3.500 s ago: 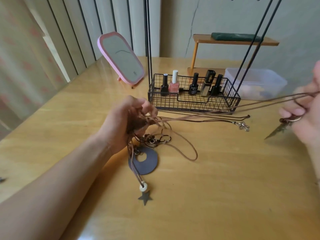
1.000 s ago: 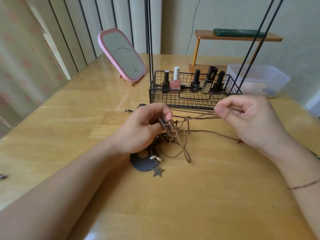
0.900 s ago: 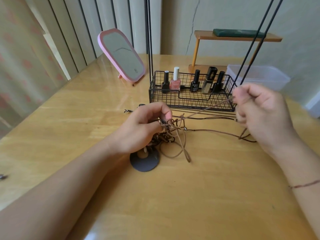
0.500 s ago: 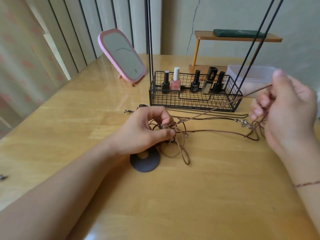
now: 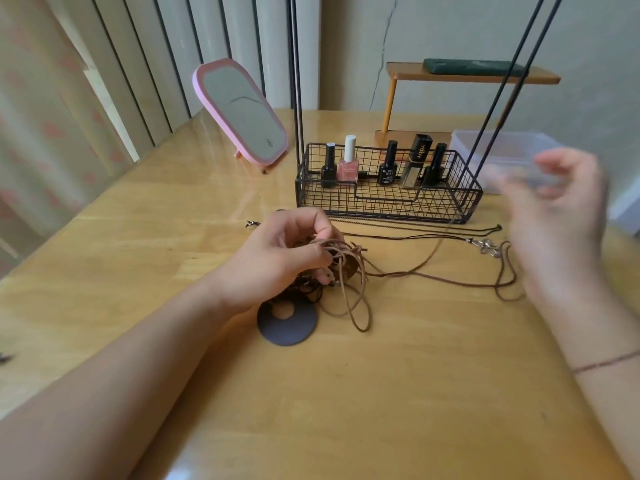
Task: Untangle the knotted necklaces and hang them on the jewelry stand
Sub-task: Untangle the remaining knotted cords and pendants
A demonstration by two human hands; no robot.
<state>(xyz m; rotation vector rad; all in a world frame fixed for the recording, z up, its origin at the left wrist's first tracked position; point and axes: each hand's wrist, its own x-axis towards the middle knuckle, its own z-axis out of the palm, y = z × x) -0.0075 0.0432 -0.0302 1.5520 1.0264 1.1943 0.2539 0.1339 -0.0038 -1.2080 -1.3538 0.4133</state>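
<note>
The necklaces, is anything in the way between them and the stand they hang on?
Nothing visible blocks the path. The knotted necklaces lie on the table just in front of the jewelry stand, pinched by the left hand. The knot itself is what keeps them down; the stand's hooks are out of view.

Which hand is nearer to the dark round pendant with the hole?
Left. The left hand grips the cord knot directly above the dark round pendant, nearly touching it. The right hand is blurred, raised far off to the pendant's right, near the plastic box.
</note>
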